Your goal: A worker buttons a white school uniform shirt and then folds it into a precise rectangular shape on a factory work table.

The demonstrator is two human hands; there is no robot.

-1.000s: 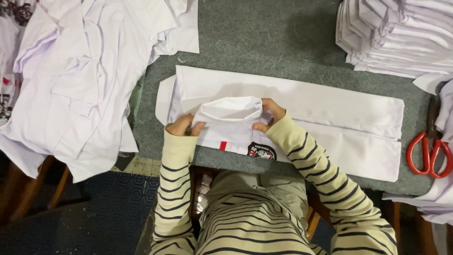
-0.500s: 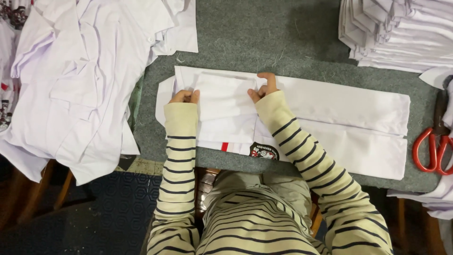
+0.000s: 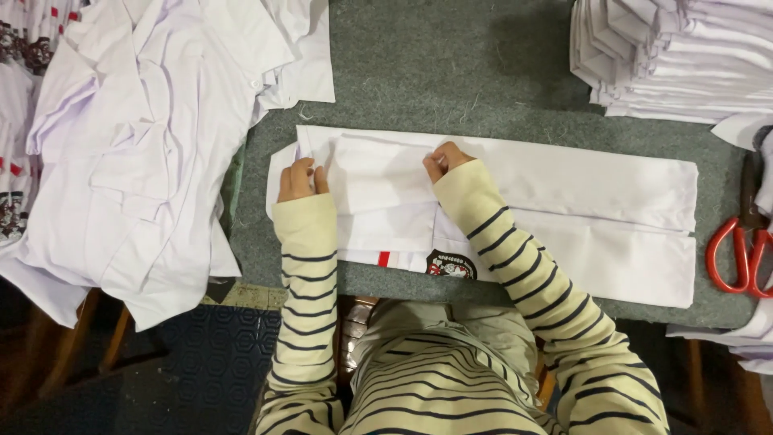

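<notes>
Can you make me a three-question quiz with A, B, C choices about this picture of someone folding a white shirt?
1. Where are the scissors?
A. at the table's right edge
B. on the loose pile at the left
C. in the person's left hand

2. What colour are the scissor handles?
A. blue
B. red
C. black

3. What are the two hands doing?
A. hanging in the air
B. holding the scissors
C. pressing on the white shirt

Answers:
1. A, they lie on the grey table at its right edge, beside the shirt.
2. B, both handle loops are red.
3. C, the left hand and the right hand both rest on the folded part of the shirt, and I cannot tell whether they pinch the cloth.
</notes>
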